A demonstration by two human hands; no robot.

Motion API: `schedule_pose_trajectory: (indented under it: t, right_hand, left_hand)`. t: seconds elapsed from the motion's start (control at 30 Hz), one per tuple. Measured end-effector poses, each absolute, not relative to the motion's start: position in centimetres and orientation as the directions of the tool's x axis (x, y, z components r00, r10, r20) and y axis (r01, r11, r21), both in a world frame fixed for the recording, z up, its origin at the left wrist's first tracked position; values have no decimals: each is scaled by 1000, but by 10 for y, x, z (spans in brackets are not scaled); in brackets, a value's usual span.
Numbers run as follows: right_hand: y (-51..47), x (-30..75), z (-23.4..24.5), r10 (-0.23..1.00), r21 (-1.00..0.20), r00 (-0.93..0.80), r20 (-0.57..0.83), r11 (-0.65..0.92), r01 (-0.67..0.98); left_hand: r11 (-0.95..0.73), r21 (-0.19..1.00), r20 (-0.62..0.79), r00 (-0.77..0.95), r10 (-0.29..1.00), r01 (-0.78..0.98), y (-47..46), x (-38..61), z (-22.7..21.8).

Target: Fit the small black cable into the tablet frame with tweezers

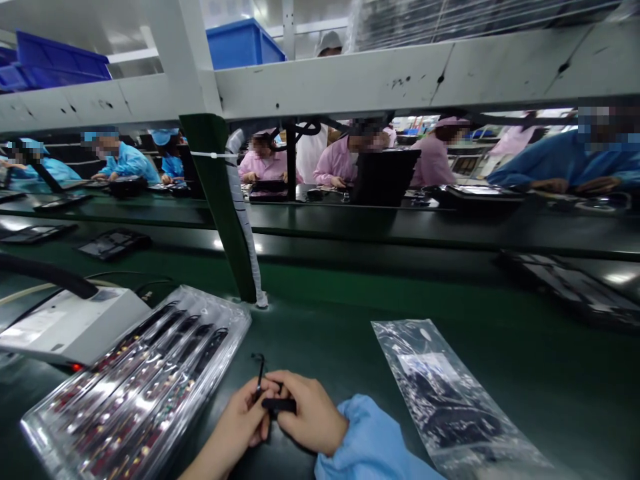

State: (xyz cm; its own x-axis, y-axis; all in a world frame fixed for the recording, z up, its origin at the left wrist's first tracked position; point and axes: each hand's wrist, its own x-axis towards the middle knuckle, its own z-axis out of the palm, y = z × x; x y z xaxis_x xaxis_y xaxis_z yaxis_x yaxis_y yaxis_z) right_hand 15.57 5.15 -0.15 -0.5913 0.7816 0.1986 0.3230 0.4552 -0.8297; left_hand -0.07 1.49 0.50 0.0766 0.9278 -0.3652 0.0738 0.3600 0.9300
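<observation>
Low in the centre of the frame, the left hand point(234, 425) and the right hand point(306, 413) meet over a small black part point(278, 405), a flat bar with a thin hooked wire rising from it (too small to identify exactly). The fingers of both hands are curled closely around it: the left fingers point(255, 395) pinch near the wire, and the right fingers point(285, 387) close over the bar. A blue sleeve point(373, 440) covers the right forearm.

The hands are over a dark green bench point(325, 313). Just left of them lies a clear plastic tray point(135, 390) of long, dark strips with small components, and to the right lies a clear plastic bag point(440, 393) with dark contents. At the left edge sits a white device point(70, 327) with a black cable point(45, 273).

Beyond a green post point(217, 207), black tablets point(115, 243) lie on a lower belt. Co-workers in pink and blue smocks point(265, 167) work across the line (their faces are blurred), and blue bins point(60, 60) stand at the upper left.
</observation>
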Motion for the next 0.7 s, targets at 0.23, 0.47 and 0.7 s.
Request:
schedule_pose_trajectory:
  t: [0.23, 0.47, 0.7]
  right_hand:
    - [50, 156, 1, 784, -826, -589, 199, 457, 329]
    - [50, 156, 3, 785, -827, -587, 198, 456, 330]
    - [51, 157, 2, 784, -829, -589, 195, 453, 329]
  left_hand:
    - [352, 935, -355, 69, 932, 51, 14, -2, 1]
    - [380, 924, -383, 73, 921, 48, 16, 2, 10]
    - [398, 916, -400, 74, 913, 47, 16, 3, 14]
